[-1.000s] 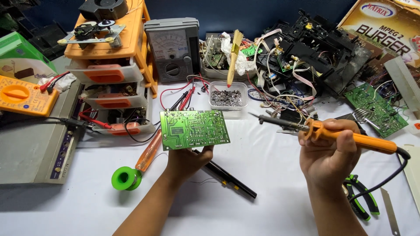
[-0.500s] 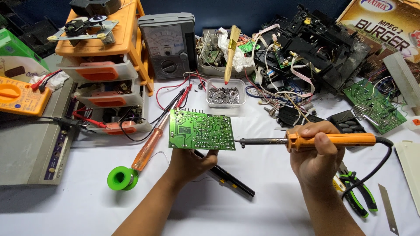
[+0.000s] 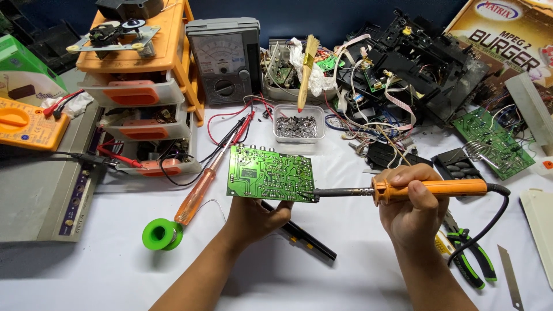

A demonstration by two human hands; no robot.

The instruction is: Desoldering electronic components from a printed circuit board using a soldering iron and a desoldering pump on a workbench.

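Over the white table centre | my left hand (image 3: pixel 253 213) grips the green rectangular circuit board (image 3: pixel 269 179) from below | my right hand (image 3: pixel 412 204) clamps the orange-handled soldering iron (image 3: pixel 429 189), tip touching the board's near-right corner | green solder spool (image 3: pixel 163 235) near left.

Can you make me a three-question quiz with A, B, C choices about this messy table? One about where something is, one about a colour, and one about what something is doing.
1. Where is the green solder spool?
A. On the white table, left of the left hand
B. Inside the orange drawers
C. On the grey meter

2. What colour is the soldering iron handle?
A. Blue
B. Orange
C. White

3. What is the iron's tip doing?
A. Lying on the table
B. Poking the clear tub
C. Meeting the lower right corner of the green circuit board

Answers: 1 A, it sits on the table by the left hand. 2 B, the right hand grips orange. 3 C, the tip reaches the held board's corner.
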